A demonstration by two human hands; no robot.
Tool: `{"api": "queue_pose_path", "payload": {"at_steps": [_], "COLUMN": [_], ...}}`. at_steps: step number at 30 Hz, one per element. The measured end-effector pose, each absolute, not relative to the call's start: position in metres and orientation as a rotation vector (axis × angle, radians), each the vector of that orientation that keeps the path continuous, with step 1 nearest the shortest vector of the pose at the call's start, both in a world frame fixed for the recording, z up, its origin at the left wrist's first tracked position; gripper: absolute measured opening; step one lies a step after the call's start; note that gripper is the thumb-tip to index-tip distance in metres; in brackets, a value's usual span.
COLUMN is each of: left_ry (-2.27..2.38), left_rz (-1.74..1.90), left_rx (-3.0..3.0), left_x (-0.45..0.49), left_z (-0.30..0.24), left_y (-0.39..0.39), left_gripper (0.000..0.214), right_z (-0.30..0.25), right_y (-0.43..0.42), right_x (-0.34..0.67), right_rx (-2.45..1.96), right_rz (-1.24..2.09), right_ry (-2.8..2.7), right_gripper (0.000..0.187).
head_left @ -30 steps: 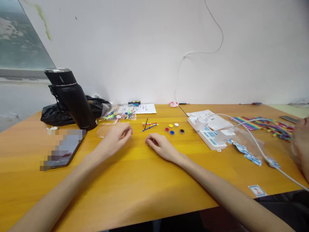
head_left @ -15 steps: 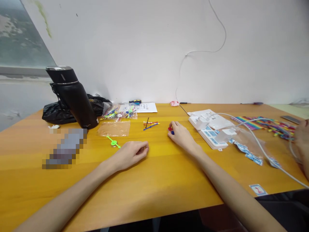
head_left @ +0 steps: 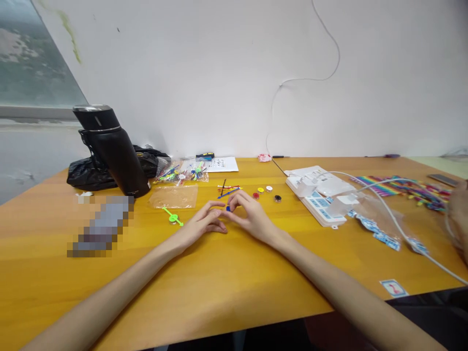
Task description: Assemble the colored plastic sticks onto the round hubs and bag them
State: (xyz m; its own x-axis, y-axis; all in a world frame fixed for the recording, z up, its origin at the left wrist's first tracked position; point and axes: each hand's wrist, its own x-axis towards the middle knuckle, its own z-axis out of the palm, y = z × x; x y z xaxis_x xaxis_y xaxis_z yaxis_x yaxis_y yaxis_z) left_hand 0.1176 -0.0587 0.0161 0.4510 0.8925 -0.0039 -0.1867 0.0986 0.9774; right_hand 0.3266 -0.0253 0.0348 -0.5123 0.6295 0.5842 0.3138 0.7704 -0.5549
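My right hand (head_left: 252, 214) pinches a small round blue piece (head_left: 228, 208) between thumb and fingers. My left hand (head_left: 204, 219) meets it from the left, its fingers stretched out and apart near the blue piece; whether they touch it I cannot tell. Just behind the hands lies a small pile of thin arrow-shaped pieces (head_left: 229, 192) in blue, yellow, red and black. Right of it are several small round pieces: a red one (head_left: 256, 195), a yellow one (head_left: 261, 190), a white one (head_left: 269, 188) and a black one (head_left: 278, 198). A green arrow spinner (head_left: 173, 218) rests left of my left hand.
A black bottle (head_left: 119, 156) leans at the left before a black bag (head_left: 87, 173). Near it are a bag of colourful parts (head_left: 181, 170) and a clear bag (head_left: 173, 196). A power strip (head_left: 323, 210) with cables stands right. Another person's hand (head_left: 458, 209) is at the far right.
My right hand has moved left to my left hand with the blue piece, uncovering the round pieces on the table. My left hand's fingers have stretched out from a closed pose.
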Motion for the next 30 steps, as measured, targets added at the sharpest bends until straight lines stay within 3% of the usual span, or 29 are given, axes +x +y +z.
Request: {"api": "queue_pose_path", "payload": {"at_steps": [6, 15, 30], "left_ry": [0.781, 0.783, 0.795], "left_rz": [0.95, 0.974, 0.979], "left_rx": [1.113, 1.127, 1.183], "left_x": [0.116, 0.12, 0.121], "left_z": [0.014, 0.013, 0.011], "left_y": [-0.054, -0.055, -0.056], "left_gripper": [0.032, 0.031, 0.032], "right_z": [0.028, 0.007, 0.004], "right_y": [-0.03, -0.004, 0.008], "right_x": [0.319, 0.334, 0.332], "right_rx": [-0.682, -1.141, -0.961], "right_rz": [0.559, 0.099, 0.123], "right_ry": [-2.152, -2.364, -2.553], "right_gripper": [0.014, 0.038, 0.048]}}
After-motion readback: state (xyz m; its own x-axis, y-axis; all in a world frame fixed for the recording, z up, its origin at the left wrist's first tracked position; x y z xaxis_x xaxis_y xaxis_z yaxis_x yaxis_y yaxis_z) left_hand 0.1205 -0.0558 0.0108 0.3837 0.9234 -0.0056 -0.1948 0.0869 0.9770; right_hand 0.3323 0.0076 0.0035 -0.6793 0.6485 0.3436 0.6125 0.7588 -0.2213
